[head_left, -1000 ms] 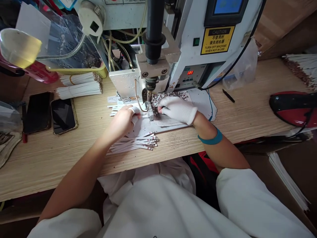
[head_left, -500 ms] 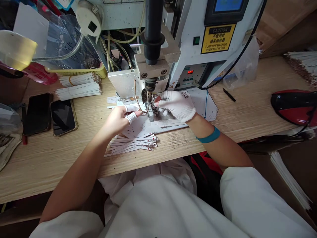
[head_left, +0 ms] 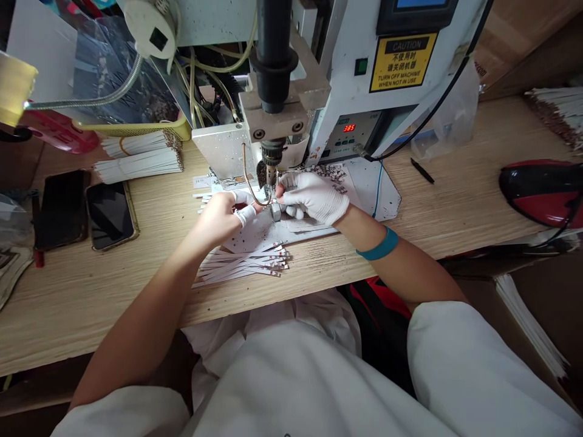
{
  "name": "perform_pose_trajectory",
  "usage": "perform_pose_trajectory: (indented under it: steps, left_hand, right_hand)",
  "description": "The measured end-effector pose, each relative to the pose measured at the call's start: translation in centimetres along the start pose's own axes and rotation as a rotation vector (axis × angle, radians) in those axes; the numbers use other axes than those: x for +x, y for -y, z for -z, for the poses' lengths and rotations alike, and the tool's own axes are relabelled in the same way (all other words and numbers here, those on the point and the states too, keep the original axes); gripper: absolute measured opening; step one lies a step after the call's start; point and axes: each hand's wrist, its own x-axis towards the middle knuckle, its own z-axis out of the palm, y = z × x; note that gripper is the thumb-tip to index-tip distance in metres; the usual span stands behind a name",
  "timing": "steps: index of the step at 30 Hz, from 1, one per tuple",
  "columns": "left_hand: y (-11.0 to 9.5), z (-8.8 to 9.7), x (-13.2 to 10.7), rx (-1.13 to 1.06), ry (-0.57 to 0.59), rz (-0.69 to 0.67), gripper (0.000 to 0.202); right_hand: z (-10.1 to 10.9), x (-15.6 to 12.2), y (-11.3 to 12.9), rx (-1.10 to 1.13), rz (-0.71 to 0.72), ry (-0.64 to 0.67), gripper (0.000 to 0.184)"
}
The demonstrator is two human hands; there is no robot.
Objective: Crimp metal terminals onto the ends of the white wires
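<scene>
My left hand [head_left: 221, 215], with white covers on its thumb and finger, is closed in a pinch at the left of a small metal block [head_left: 276, 211]. What looks like a thin white strip is between its fingertips, mostly hidden. My right hand [head_left: 314, 197], in a white glove with bare fingertips, pinches at the block's right side; what it holds is too small to make out. Right above the fingertips is the soldering head [head_left: 272, 161] of a bench machine, with a bent copper-coloured tube [head_left: 246, 167] beside it. Finished-looking white strips with small end pieces [head_left: 246, 264] lie in front.
Small dark parts [head_left: 334, 173] lie behind my right hand on the white base plate [head_left: 387, 203]. Two phones [head_left: 112, 215] and bundled white strips [head_left: 139, 165] are at left. A black pen-like stick [head_left: 422, 170] and a red-black device [head_left: 540, 194] lie at right. A lamp's metal neck [head_left: 91, 103] crosses upper left.
My right hand has moved left, closer to the block and my left fingertips. The red display now reads 385. The view has shifted slightly.
</scene>
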Motion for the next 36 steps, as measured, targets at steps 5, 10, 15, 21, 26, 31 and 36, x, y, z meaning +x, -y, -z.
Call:
perform_pose_trajectory:
  steps: [5,10,15,21,26,31,36]
  left_hand:
    - [0.0,0.2,0.2,0.056,-0.002,-0.018,0.031]
    - [-0.1,0.6,0.5,0.073,0.013,-0.005,0.028]
    - [-0.1,0.8,0.7,0.072,0.027,-0.029,0.025]
    - [-0.1,1.0,0.9,0.073,0.032,0.01,0.026]
    - [0.0,1.1,0.9,0.034,0.046,-0.017,0.024]
    - [0.4,0.9,1.2,0.015,0.045,0.009,0.026]
    - [0.1,1.4,0.7,0.023,0.049,-0.029,0.028]
  right_hand:
    - [0.2,0.1,-0.1,-0.006,-0.001,0.023,0.014]
    - [0.1,0.0,0.0,0.021,-0.027,0.017,0.018]
    - [0.0,-0.1,0.1,0.055,-0.015,0.036,0.017]
    - [0.1,-0.1,0.0,0.039,-0.017,0.017,0.019]
    - [0.2,-0.1,0.0,0.024,-0.016,0.026,0.02]
    - [-0.1,0.0,0.0,0.0,-0.016,0.021,0.021]
    - [0.7,-0.5,1.1,-0.128,0.029,-0.003,0.018]
